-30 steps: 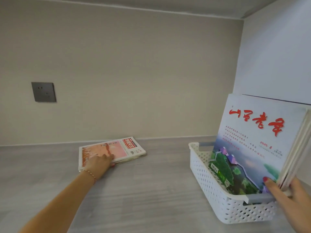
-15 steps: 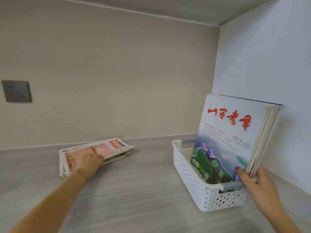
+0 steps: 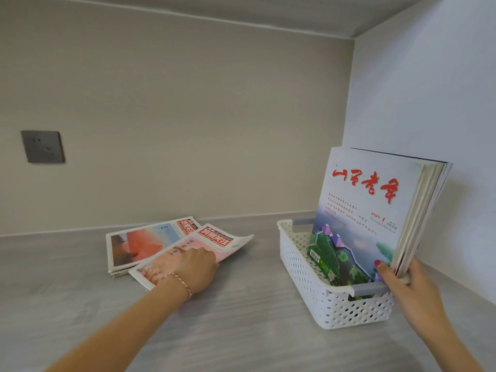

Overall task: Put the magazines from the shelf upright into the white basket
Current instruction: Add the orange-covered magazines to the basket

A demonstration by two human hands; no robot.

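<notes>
A white perforated basket [image 3: 308,267] stands on the grey shelf at the right. Several magazines [image 3: 367,210] stand upright in it, leaning toward the right wall; the front cover shows red characters and a landscape. My right hand [image 3: 402,285] grips their lower right corner, thumb on the front cover. To the left, a small stack of magazines [image 3: 134,245] lies flat. My left hand [image 3: 198,267] grips the top pink-and-red magazine [image 3: 214,240], which is slid off the stack toward the basket, its right edge curling up.
The grey wood-grain shelf [image 3: 241,318] runs wide between the stack and the basket. A dark wall socket [image 3: 43,146] sits on the back wall at the left. The white side wall [image 3: 429,103] is close behind the basket.
My left hand has pulled the top magazine off the stack and to the right, uncovering the one below. My right hand keeps holding the upright magazines.
</notes>
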